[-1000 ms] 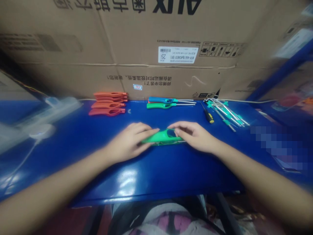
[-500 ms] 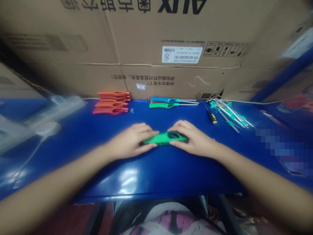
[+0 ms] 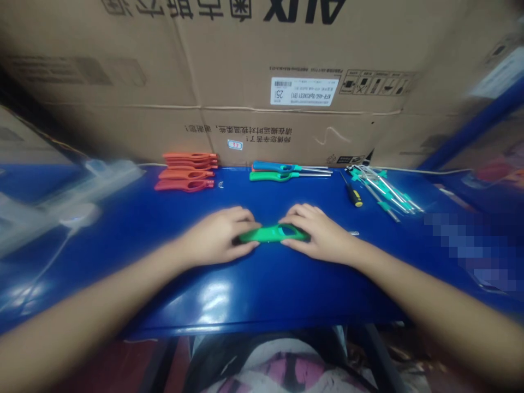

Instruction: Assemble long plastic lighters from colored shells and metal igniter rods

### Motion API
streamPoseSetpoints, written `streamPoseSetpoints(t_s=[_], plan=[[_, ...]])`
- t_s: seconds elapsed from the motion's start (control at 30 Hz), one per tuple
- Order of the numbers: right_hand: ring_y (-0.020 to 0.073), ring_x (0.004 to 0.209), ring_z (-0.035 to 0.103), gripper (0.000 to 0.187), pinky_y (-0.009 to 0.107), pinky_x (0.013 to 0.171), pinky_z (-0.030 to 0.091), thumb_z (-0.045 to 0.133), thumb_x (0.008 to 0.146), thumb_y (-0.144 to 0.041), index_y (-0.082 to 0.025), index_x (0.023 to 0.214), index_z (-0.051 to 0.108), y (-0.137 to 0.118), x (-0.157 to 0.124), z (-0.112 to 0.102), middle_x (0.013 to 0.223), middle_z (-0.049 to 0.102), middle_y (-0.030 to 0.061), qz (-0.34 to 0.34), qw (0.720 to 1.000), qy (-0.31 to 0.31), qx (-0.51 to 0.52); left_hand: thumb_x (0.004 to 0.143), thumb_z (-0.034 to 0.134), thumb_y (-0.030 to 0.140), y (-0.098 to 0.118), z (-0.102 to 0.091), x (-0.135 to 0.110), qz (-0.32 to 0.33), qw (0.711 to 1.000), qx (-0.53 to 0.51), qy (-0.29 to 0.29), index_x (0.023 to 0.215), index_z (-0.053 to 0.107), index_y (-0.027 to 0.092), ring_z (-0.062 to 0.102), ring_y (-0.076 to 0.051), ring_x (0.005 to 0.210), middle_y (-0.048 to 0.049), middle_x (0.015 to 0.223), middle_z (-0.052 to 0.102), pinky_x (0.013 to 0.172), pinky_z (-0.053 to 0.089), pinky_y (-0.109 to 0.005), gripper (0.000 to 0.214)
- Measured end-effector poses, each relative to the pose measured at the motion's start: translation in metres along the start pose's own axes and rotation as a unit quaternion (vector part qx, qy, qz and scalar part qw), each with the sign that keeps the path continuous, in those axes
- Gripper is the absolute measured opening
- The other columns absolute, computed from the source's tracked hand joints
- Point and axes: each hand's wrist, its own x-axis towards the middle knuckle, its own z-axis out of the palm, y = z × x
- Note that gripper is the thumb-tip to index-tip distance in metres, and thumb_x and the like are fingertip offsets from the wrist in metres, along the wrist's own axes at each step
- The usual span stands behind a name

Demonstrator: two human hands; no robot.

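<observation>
Both hands hold a green lighter handle (image 3: 268, 234) just above the blue table (image 3: 245, 202), with its finger hole to the right. My left hand (image 3: 224, 234) pinches the left end between thumb and fingers. Around the right end, by the hole, my right hand (image 3: 317, 232) is closed the same way. The two tips of the handle are covered by my fingers. A small metal piece (image 3: 354, 233) lies just right of my right hand.
Orange lighter handles (image 3: 186, 179) lie at the back left. Long-nosed lighters, one green (image 3: 268, 176), one blue (image 3: 272, 166), lie at back centre. A screwdriver (image 3: 354, 195) and metal tubes with teal parts (image 3: 387, 191) are right. A cardboard box (image 3: 229, 87) stands behind; a power strip (image 3: 114, 180) left.
My right hand has shifted slightly left along the green handle, and the small metal piece beside it shows more. The left hand has barely moved.
</observation>
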Motion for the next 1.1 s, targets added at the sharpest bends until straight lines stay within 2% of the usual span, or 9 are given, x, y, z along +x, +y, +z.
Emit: streamPoseSetpoints(t_s=[0.13,0.23,0.33,0.43,0.53,0.7,0.9,1.0,1.1], plan=[[0.0258,0.106,0.057,0.031,0.042,0.092,0.046,0.067,0.093,-0.038,-0.022,0.119,0.065,0.001,0.0,0.001,0.113,0.062,0.0103,0.006,1.0,0.001,0.012,0.097,0.059,0.032,0.0,-0.001,0.0,-0.008,1.0,0.001,-0.01,0.125,0.069,0.019,0.064,-0.023,0.099,-0.0101,0.111,0.068,0.088,0.054,-0.035,0.033],[0.0266,0.104,0.058,0.034,0.042,0.089,0.047,0.067,0.093,-0.039,-0.02,0.122,0.065,-0.001,0.0,0.002,0.112,0.063,0.0109,0.0,1.0,-0.001,-0.024,0.097,0.06,0.033,0.004,-0.001,0.0,-0.009,0.999,0.036,-0.02,0.125,0.069,0.019,0.064,-0.024,0.099,-0.0101,0.111,0.067,0.087,0.054,-0.036,0.033],[0.027,0.099,0.06,0.036,0.041,0.084,0.047,0.065,0.093,-0.038,-0.018,0.123,0.066,-0.002,-0.001,0.001,0.108,0.066,0.0114,-0.028,0.996,-0.008,-0.088,0.094,0.061,0.028,0.009,0.0,0.0,-0.001,0.994,0.101,-0.032,0.124,0.068,0.015,0.065,-0.026,0.097,-0.0114,0.108,0.068,0.086,0.055,-0.038,0.033],[0.0252,0.094,0.063,0.028,0.039,0.082,0.047,0.063,0.093,-0.033,-0.018,0.116,0.069,-0.002,-0.001,-0.002,0.103,0.07,0.0103,-0.062,0.992,0.005,-0.111,0.094,0.059,0.026,0.013,0.003,0.0,0.009,0.99,0.14,-0.033,0.127,0.064,0.012,0.065,-0.027,0.095,-0.0125,0.106,0.068,0.084,0.054,-0.039,0.036],[0.0222,0.087,0.064,0.02,0.036,0.081,0.048,0.055,0.098,-0.03,-0.018,0.104,0.07,-0.003,-0.002,-0.007,0.096,0.072,0.0082,-0.082,0.992,0.015,-0.093,0.103,0.049,0.031,0.014,0.006,0.0,0.003,0.994,0.109,-0.018,0.119,0.066,0.014,0.065,-0.024,0.091,-0.0103,0.1,0.067,0.081,0.053,-0.036,0.029],[0.0211,0.075,0.064,0.029,0.034,0.07,0.048,0.047,0.103,-0.033,-0.017,0.095,0.07,-0.006,-0.007,-0.01,0.082,0.07,0.0082,-0.08,0.99,0.039,-0.108,0.107,0.039,0.036,0.016,0.009,0.0,-0.013,0.999,0.041,-0.006,0.102,0.065,0.014,0.06,-0.02,0.079,-0.0068,0.087,0.062,0.072,0.049,-0.031,0.034],[0.0221,0.089,0.068,0.023,0.033,0.077,0.052,0.054,0.101,-0.037,-0.02,0.107,0.067,-0.002,-0.005,-0.009,0.1,0.073,0.0087,-0.043,0.995,0.075,-0.05,0.106,0.042,0.033,0.016,0.006,0.002,-0.021,0.998,0.056,0.022,0.099,0.064,0.014,0.059,-0.019,0.078,-0.0067,0.086,0.062,0.071,0.048,-0.03,0.03],[0.021,0.086,0.066,0.018,0.032,0.073,0.051,0.061,0.098,-0.036,-0.02,0.1,0.065,0.0,-0.003,-0.012,0.096,0.07,0.0078,-0.019,0.995,0.094,-0.016,0.105,0.045,0.033,0.014,0.003,0.001,-0.019,0.998,0.045,0.038,0.1,0.067,0.014,0.06,-0.019,0.079,-0.0071,0.086,0.063,0.071,0.049,-0.029,0.029],[0.0196,0.081,0.063,0.015,0.03,0.07,0.048,0.064,0.096,-0.034,-0.019,0.093,0.062,0.001,-0.003,-0.015,0.09,0.067,0.0062,-0.006,0.994,0.105,0.005,0.102,0.053,0.037,0.009,0.001,-0.001,-0.014,0.996,0.0,0.091,0.102,0.069,0.015,0.063,-0.017,0.079,-0.0066,0.088,0.067,0.073,0.051,-0.027,0.027]])
